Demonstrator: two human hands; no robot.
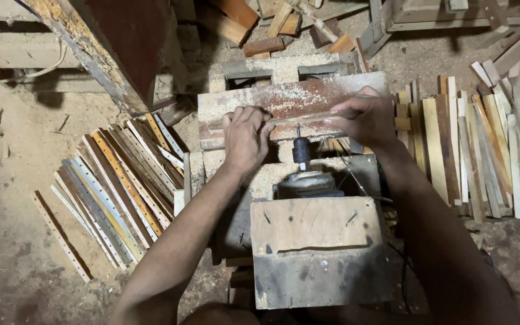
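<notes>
A thin wooden slat (299,117) lies crosswise against a reddish, sawdust-covered board (290,99), and both my hands grip it. My left hand (245,138) clamps its left end, knuckles up. My right hand (362,117) pinches its right end. Just below the slat's middle, a drill bit and black chuck (301,149) point up at it from a motor (308,183) set behind a worn wooden block (320,250).
A fan of slats with rows of drilled holes (115,192) lies on the sawdust floor at left. Plain slats (476,144) are stacked at right. Scrap wood pieces (266,30) lie beyond, and a large slanted board (109,54) stands at upper left.
</notes>
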